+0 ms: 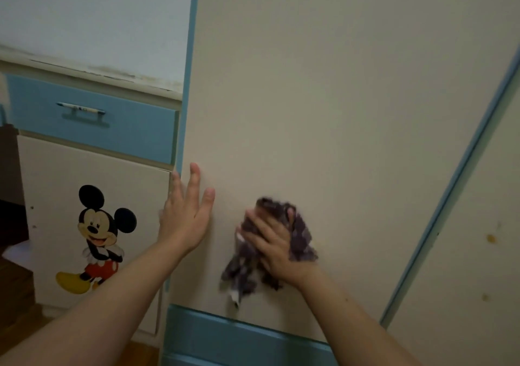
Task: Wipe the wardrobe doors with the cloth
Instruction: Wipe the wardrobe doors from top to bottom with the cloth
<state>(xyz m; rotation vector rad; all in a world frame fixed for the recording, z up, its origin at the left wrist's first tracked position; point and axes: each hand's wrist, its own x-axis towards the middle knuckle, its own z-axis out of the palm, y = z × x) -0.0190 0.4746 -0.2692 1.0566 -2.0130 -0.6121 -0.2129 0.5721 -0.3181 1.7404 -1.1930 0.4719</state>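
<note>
Cloth [302, 242], purple and crumpled with a blotchy weave, sits low in the centre of the frame, pressed against the smooth cream wardrobe door [337, 98] under your right hand [274, 249], whose fingers lie spread flat over it. Your left hand [187, 213] rests beside it, fingers straight and splayed at the door's left edge. Left of that, a glossy blue drawer [112, 123] with a slim bar handle [81, 109] tops a pale panel bearing a cartoon mouse sticker [98, 236]

Dim, soft indoor light; motion-blurred cloth [270, 247], bowed edges.
</note>
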